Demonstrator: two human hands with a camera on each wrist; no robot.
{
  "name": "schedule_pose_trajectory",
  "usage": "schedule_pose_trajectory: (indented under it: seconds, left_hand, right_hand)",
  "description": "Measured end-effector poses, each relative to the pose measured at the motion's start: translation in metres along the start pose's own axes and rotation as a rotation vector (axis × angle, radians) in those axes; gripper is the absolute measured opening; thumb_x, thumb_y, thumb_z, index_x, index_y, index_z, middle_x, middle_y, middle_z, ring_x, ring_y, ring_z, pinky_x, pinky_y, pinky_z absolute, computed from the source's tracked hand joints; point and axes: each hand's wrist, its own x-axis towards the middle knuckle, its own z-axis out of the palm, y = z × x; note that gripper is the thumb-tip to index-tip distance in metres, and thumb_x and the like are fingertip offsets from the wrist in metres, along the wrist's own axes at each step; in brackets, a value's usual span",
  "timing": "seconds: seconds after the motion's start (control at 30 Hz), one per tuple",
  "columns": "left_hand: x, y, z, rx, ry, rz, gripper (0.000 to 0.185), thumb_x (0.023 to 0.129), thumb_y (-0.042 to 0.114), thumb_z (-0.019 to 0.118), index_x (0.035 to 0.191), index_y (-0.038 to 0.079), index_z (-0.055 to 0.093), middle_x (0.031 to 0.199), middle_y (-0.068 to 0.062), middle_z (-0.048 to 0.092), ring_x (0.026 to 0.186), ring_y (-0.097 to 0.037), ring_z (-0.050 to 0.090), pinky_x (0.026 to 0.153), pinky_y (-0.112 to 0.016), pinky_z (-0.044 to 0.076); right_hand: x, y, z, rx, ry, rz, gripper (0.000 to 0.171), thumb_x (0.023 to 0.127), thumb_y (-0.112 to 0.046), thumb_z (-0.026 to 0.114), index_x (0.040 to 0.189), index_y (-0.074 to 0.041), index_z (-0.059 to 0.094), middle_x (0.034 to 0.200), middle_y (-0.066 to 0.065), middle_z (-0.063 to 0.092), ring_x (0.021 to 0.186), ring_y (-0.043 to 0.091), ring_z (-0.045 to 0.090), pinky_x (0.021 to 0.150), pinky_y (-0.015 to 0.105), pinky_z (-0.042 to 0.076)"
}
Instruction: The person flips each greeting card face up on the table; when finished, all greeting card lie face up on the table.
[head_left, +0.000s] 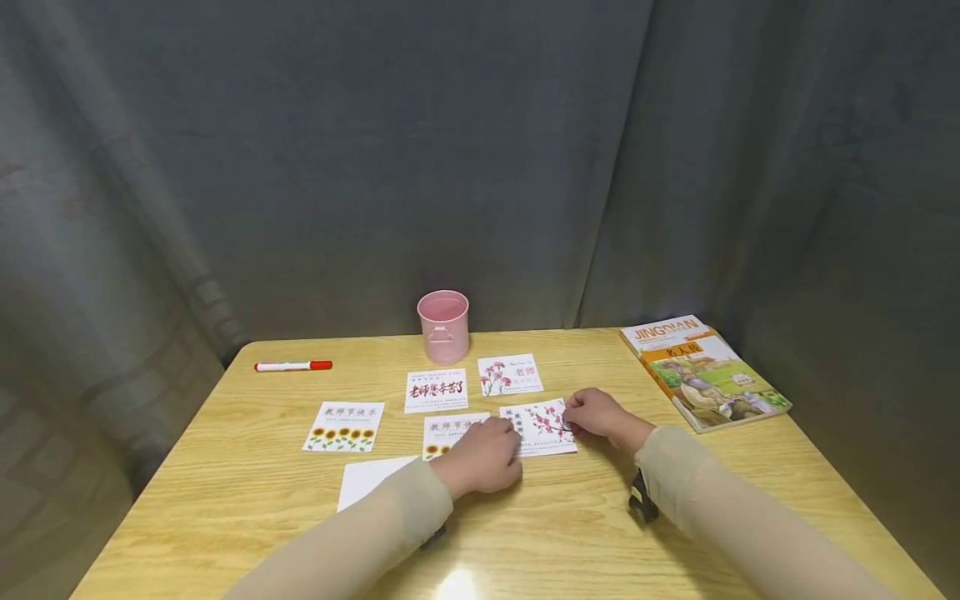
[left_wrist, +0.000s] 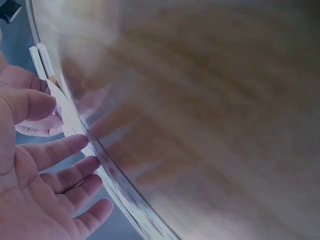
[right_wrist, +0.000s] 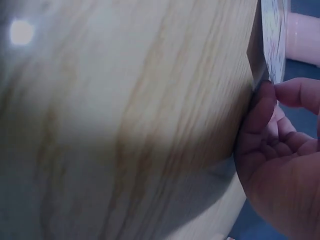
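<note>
A white card with pink blossom branches (head_left: 542, 435) lies in front of me. My right hand (head_left: 600, 415) pinches its right edge between thumb and forefinger; in the right wrist view that edge of the card (right_wrist: 272, 45) tilts up from the wood. Beside it, my left hand (head_left: 483, 458) reaches over a sunflower card (head_left: 442, 427), hiding its lower right part. Its fingers are spread and slightly bent in the left wrist view, the fingertips (left_wrist: 92, 162) close to the cards on the table. Left of this hand, a blank white sheet (head_left: 367, 479) is partly covered by my sleeve.
Behind are a card with red lettering (head_left: 436, 390) and a carnation card (head_left: 510, 375). Another sunflower card (head_left: 343, 427) lies left. A pink cup (head_left: 444, 337) stands at the back, a red-capped marker (head_left: 292, 366) at back left, and magazines (head_left: 712, 379) on the right.
</note>
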Motion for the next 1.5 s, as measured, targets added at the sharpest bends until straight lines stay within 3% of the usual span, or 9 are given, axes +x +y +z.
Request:
schedule_pose_trajectory:
  seconds: [0.27,0.4,0.5,0.57,0.73,0.87,1.13,1.33,1.5]
  left_hand:
    - [0.001,-0.002,-0.002,0.018,-0.015,0.007,0.013,0.091,0.026,0.064,0.084,0.015,0.062,0.105,-0.003,0.062,0.112,-0.021,0.059,0.098,-0.037,0.049]
    - [-0.004,-0.004,-0.001,0.008,-0.009,0.019,0.026,0.097,0.027,0.063,0.113,0.009,0.070,0.124,-0.007,0.065,0.123,-0.022,0.058,0.105,-0.038,0.047]
    - [-0.013,-0.012,-0.009,-0.046,0.022,0.023,0.047,0.101,0.027,0.060,0.141,0.002,0.059,0.141,-0.014,0.059,0.133,-0.027,0.054,0.111,-0.041,0.044]
    - [-0.023,-0.020,-0.020,-0.102,0.052,0.016,0.049,0.102,0.026,0.060,0.142,-0.001,0.056,0.144,-0.018,0.056,0.136,-0.032,0.051,0.113,-0.044,0.042]
    - [-0.055,-0.055,-0.045,-0.230,0.129,-0.020,0.048,0.104,0.023,0.057,0.143,-0.006,0.053,0.146,-0.025,0.051,0.139,-0.041,0.045,0.116,-0.053,0.035]
    - [-0.089,-0.082,-0.047,-0.273,0.175,-0.073,0.049,0.105,0.024,0.057,0.144,-0.006,0.051,0.149,-0.028,0.048,0.141,-0.044,0.042,0.117,-0.057,0.032]
    - [-0.157,-0.104,-0.018,-0.189,0.043,-0.018,0.067,0.104,0.044,0.057,0.147,-0.007,0.049,0.154,-0.030,0.041,0.142,-0.049,0.039,0.114,-0.062,0.034]
    - [-0.175,-0.102,-0.005,-0.225,-0.104,-0.079,0.079,0.104,0.055,0.053,0.154,-0.005,0.042,0.162,-0.027,0.030,0.148,-0.046,0.030,0.115,-0.061,0.032]
    - [-0.177,-0.095,-0.007,-0.271,-0.120,-0.119,0.079,0.103,0.053,0.054,0.152,-0.008,0.043,0.162,-0.030,0.028,0.148,-0.047,0.029,0.114,-0.062,0.031]
  right_hand:
    - [0.007,-0.004,0.001,-0.223,0.056,-0.027,0.022,0.088,-0.012,0.074,0.073,-0.009,0.058,0.066,0.002,0.058,0.059,0.015,0.050,0.055,0.025,0.039]
    - [0.004,-0.006,0.000,-0.265,0.041,-0.038,0.020,0.089,-0.012,0.072,0.075,-0.008,0.058,0.068,0.003,0.058,0.060,0.015,0.048,0.055,0.026,0.039]
    - [0.001,-0.011,-0.003,-0.255,0.030,-0.066,0.014,0.090,-0.011,0.068,0.079,-0.007,0.060,0.070,0.003,0.058,0.060,0.015,0.049,0.055,0.027,0.040]
    - [-0.001,-0.018,-0.005,-0.237,0.030,-0.086,0.011,0.092,-0.011,0.064,0.083,-0.006,0.062,0.071,0.004,0.059,0.061,0.015,0.050,0.055,0.027,0.041]
    - [-0.006,-0.045,0.000,-0.090,-0.024,-0.113,0.010,0.096,-0.009,0.060,0.093,-0.001,0.064,0.080,0.010,0.062,0.068,0.018,0.055,0.061,0.030,0.048]
    - [-0.009,-0.065,0.018,0.091,-0.153,-0.122,0.014,0.100,-0.007,0.059,0.105,0.005,0.064,0.090,0.014,0.066,0.078,0.020,0.062,0.071,0.036,0.055]
    - [-0.022,-0.092,0.067,0.353,-0.411,-0.133,0.039,0.098,-0.003,0.061,0.131,0.017,0.053,0.109,0.026,0.070,0.093,0.023,0.071,0.084,0.037,0.058]
    - [-0.039,-0.101,0.114,0.527,-0.481,-0.013,0.040,0.095,0.003,0.061,0.132,0.017,0.052,0.105,0.025,0.070,0.087,0.021,0.071,0.085,0.037,0.060]
    - [-0.054,-0.105,0.147,0.662,-0.465,0.065,0.036,0.097,0.002,0.058,0.130,0.016,0.054,0.101,0.023,0.068,0.084,0.022,0.072,0.083,0.036,0.061]
